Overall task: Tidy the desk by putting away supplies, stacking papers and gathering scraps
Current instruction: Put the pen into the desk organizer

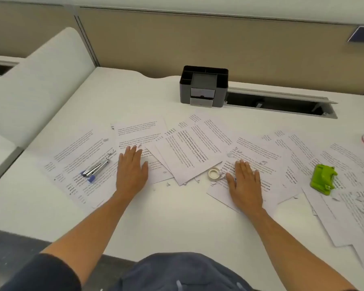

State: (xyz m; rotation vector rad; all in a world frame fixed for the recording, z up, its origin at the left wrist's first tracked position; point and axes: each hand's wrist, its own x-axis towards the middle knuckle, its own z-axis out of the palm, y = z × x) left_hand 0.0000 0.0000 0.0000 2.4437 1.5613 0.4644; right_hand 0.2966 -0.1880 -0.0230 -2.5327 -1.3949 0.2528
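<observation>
Roughly, by part, with clock directions read from the middle of the desk:
Desk: white top, strewn with loose printed sheets from 9 o'clock across to 3 o'clock.
Left hand: left hand lies flat, palm down, fingers together and extended, on the overlapping sheets at 10 o'clock; it grips nothing.
Right hand: right hand lies flat, palm down, fingers slightly fanned, on a sheet at 2 o'clock; it grips nothing.
Papers: papers overlap at mixed angles between and under both hands; more sheets hang toward the desk edge at 4 o'clock.
Stapler: blue and silver stapler rests on a sheet at 9 o'clock, near the left hand but apart from it.
Tape roll: small tape roll sits between the hands, just beside the right thumb, partly on paper.
Green tool: lime-green tool, whose kind I cannot tell, lies on the sheets at 3 o'clock, well apart from the right hand.
Scraps: tiny paper scraps dot the sheets and bare top around the tape roll and at 4 o'clock.
Organizer: black organizer with small drawers stands at 12 o'clock, against the partition.
Cable slot: open cable slot runs along the back, right of the organizer.
</observation>
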